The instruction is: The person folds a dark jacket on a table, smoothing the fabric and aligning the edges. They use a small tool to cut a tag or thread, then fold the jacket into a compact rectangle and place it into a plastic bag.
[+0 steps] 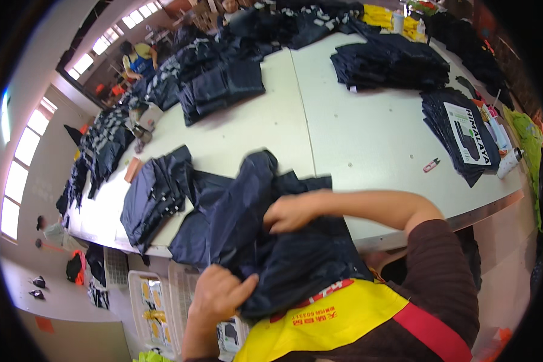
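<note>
A dark navy garment (301,265) of thin, slightly shiny cloth lies bunched over the near table edge against my yellow apron (308,326). My left hand (220,292) is closed on its near left edge, thumb pointing right. Higher up, my right hand (292,212) reaches in from the right with curled fingers gripping a fold of the same garment; its fingertips are partly hidden in the cloth. One rounded part of the garment rises in a hump between and beyond the hands. Just left of it sits a folded pile of similar dark garments (157,196).
The pale table (247,127) carries folded dark stacks (392,63) at the far right and a stack topped by a printed sheet (464,133). A small red snipper (431,165) lies at right. Clear plastic bins (148,301) stand below the left edge. A person (140,60) works far left.
</note>
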A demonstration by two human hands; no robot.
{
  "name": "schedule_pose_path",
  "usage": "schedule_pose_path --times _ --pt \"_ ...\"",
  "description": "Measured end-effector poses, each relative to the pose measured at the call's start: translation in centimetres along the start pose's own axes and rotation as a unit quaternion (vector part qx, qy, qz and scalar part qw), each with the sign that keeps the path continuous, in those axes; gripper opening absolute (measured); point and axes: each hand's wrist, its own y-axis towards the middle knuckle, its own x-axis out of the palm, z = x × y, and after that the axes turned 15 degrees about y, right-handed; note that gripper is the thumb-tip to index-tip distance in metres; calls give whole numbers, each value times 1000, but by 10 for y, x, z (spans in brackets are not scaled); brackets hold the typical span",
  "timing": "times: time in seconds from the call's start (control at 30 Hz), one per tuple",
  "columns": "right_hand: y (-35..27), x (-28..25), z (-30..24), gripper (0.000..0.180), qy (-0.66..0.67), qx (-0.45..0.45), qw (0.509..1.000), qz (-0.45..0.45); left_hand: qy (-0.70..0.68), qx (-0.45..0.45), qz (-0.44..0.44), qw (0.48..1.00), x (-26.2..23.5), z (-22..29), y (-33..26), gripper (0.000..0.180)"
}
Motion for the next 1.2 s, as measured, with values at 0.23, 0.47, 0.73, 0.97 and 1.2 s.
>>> schedule_pose_path --times 0.23,0.47,0.73,0.97,1.2 --pt "165 96 1 56 -61 -8 958 -281 145 95 164 971 -155 -1 -143 54" --pt "63 88 -102 50 111 42 944 -308 252 -304 367 842 -166 13 -278 39" --pt "-103 54 -288 37 225 -46 937 -263 178 -564 490 640 -153 11 -348 25" --pt "-166 -4 -286 25 -40 -54 880 469 77 -571 491 654 -140 -106 -311 33" --pt "-118 -231 -149 29 -480 240 600 593 201 -466 354 786 -58 -337 6 61"
